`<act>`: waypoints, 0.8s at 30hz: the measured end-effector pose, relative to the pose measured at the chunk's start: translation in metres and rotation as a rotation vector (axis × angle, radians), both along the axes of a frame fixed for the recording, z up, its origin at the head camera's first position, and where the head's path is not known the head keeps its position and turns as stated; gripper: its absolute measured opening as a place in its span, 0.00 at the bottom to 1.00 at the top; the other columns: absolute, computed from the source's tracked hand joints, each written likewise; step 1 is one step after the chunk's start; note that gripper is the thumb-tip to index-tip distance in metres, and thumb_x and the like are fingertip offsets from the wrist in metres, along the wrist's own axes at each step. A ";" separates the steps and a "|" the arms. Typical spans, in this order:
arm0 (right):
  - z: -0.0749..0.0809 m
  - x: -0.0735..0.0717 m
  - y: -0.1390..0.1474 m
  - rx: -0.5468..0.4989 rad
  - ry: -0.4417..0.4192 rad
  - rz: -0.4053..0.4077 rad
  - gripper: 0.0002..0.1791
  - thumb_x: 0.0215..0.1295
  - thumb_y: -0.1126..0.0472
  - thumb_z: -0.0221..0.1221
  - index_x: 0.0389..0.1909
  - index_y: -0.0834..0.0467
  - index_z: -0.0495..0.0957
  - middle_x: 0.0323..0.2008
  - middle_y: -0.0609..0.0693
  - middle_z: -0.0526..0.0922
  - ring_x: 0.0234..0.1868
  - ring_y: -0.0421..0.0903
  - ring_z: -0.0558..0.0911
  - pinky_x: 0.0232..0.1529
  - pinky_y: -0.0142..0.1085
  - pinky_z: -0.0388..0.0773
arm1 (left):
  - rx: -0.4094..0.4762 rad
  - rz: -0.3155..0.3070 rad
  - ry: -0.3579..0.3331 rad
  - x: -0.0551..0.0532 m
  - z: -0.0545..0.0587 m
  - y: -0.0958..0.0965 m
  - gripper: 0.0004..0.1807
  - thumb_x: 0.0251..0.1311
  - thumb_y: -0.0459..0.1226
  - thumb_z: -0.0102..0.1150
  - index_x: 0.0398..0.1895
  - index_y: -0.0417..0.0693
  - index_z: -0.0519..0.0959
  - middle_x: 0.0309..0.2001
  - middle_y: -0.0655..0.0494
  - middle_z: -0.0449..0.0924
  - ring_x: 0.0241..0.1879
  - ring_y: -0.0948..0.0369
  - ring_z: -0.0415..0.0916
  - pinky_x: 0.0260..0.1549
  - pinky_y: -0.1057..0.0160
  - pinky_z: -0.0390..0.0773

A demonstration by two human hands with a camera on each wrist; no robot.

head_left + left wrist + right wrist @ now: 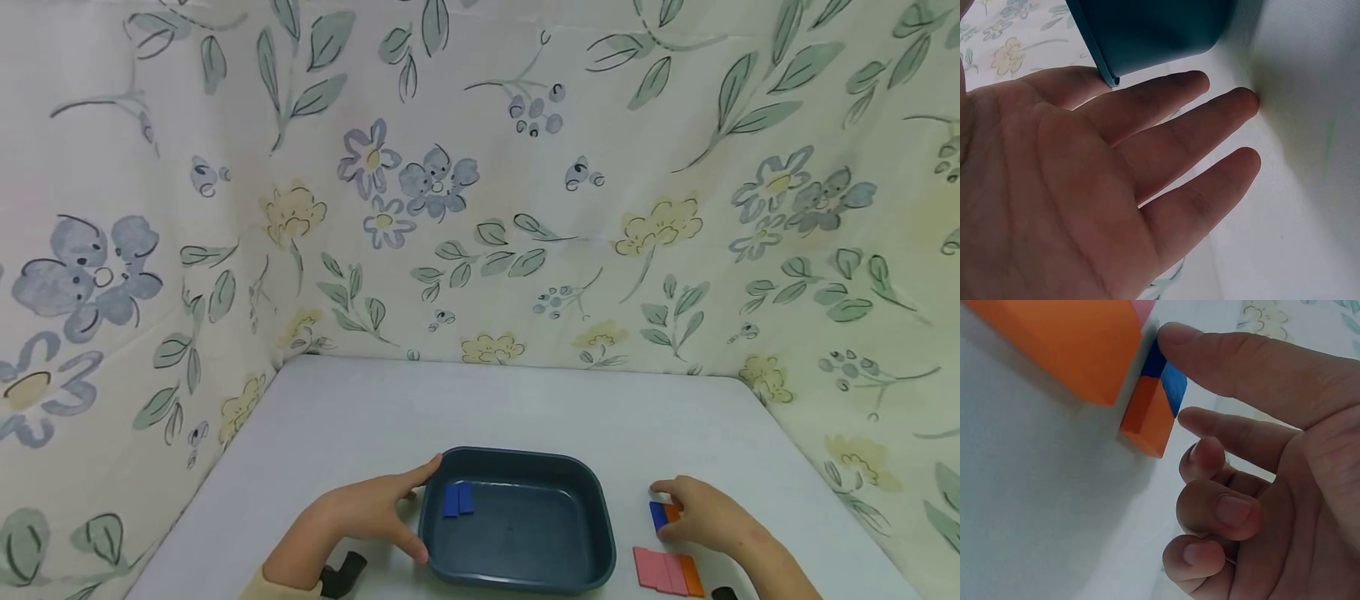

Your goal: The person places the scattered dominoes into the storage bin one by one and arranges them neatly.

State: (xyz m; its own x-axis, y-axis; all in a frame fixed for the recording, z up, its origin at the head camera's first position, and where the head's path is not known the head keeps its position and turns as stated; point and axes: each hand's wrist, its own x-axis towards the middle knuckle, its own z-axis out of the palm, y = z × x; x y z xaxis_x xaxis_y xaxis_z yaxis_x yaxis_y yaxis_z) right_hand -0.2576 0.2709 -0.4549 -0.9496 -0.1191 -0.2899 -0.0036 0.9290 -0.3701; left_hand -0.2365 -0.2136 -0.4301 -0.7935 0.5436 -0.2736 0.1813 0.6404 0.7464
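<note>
A dark blue-green rectangular tray (517,542) lies in front of me, with two small blue blocks (458,499) side by side near its upper left corner. My left hand (371,507) spreads its fingers at the tray's left side, fingertips right at the rim. In the left wrist view its palm shows bare. Over on the right, my right hand (705,512) reaches over a blue block (657,517) and an orange block (671,511) lying against each other. Its thumb and index finger stand apart around them, thumb tip overlapping the blue block in the right wrist view.
Nearer me than the right hand lies a row of pink blocks (660,571) with an orange block (690,575) at its right end. A black object (345,575) shows beneath the left wrist. Floral cloth (480,208) hangs behind and beside the white table (495,408).
</note>
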 end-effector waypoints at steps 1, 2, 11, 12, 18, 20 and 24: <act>0.000 0.000 0.001 0.001 -0.003 -0.002 0.33 0.47 0.55 0.78 0.55 0.61 0.81 0.39 0.54 0.79 0.37 0.50 0.75 0.43 0.52 0.81 | 0.004 -0.002 -0.001 0.000 0.001 0.000 0.68 0.40 0.48 0.83 0.82 0.60 0.47 0.76 0.46 0.56 0.68 0.41 0.65 0.60 0.33 0.65; -0.001 0.000 0.003 0.003 -0.003 -0.001 0.32 0.47 0.55 0.78 0.54 0.61 0.81 0.40 0.54 0.79 0.38 0.51 0.76 0.44 0.53 0.81 | 0.006 -0.004 -0.002 0.000 0.001 0.000 0.68 0.40 0.48 0.83 0.82 0.60 0.47 0.76 0.46 0.56 0.68 0.41 0.65 0.61 0.33 0.65; -0.001 0.001 0.004 0.012 0.022 0.009 0.26 0.47 0.56 0.78 0.47 0.58 0.83 0.38 0.52 0.78 0.37 0.50 0.75 0.42 0.51 0.82 | 0.001 0.003 -0.008 -0.002 0.004 0.002 0.68 0.40 0.48 0.83 0.82 0.60 0.47 0.77 0.46 0.55 0.68 0.41 0.65 0.61 0.33 0.64; -0.001 0.001 0.004 0.019 0.030 0.016 0.26 0.47 0.55 0.78 0.47 0.58 0.83 0.38 0.52 0.78 0.36 0.49 0.75 0.42 0.51 0.82 | 0.001 0.004 -0.010 -0.002 0.004 0.002 0.68 0.40 0.48 0.83 0.82 0.60 0.47 0.77 0.46 0.56 0.68 0.41 0.65 0.61 0.33 0.64; 0.005 0.001 -0.002 0.062 0.083 0.049 0.23 0.47 0.56 0.78 0.45 0.58 0.86 0.33 0.47 0.75 0.35 0.46 0.74 0.39 0.44 0.81 | 0.004 0.007 -0.031 -0.002 0.003 0.001 0.67 0.41 0.47 0.83 0.82 0.59 0.47 0.77 0.46 0.56 0.70 0.41 0.62 0.61 0.32 0.63; 0.010 0.002 -0.006 0.076 0.104 0.050 0.22 0.47 0.56 0.78 0.45 0.57 0.87 0.31 0.47 0.74 0.33 0.45 0.73 0.36 0.41 0.79 | 0.004 0.007 -0.032 -0.002 0.001 0.001 0.67 0.41 0.47 0.83 0.82 0.59 0.47 0.77 0.46 0.55 0.70 0.41 0.62 0.61 0.32 0.63; 0.027 0.008 -0.020 0.091 0.136 0.035 0.23 0.46 0.55 0.78 0.45 0.56 0.87 0.30 0.47 0.73 0.32 0.45 0.73 0.30 0.36 0.76 | 0.005 0.003 -0.026 -0.002 0.000 0.001 0.68 0.40 0.47 0.83 0.82 0.59 0.47 0.77 0.46 0.55 0.70 0.41 0.62 0.61 0.33 0.64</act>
State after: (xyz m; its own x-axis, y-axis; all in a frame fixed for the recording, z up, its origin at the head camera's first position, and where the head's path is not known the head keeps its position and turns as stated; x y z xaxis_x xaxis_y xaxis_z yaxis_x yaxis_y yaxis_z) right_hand -0.2497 0.2513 -0.4280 -0.9765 -0.1320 -0.1703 -0.0808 0.9570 -0.2786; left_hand -0.2381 -0.2131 -0.4301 -0.7879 0.5423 -0.2918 0.1594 0.6374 0.7539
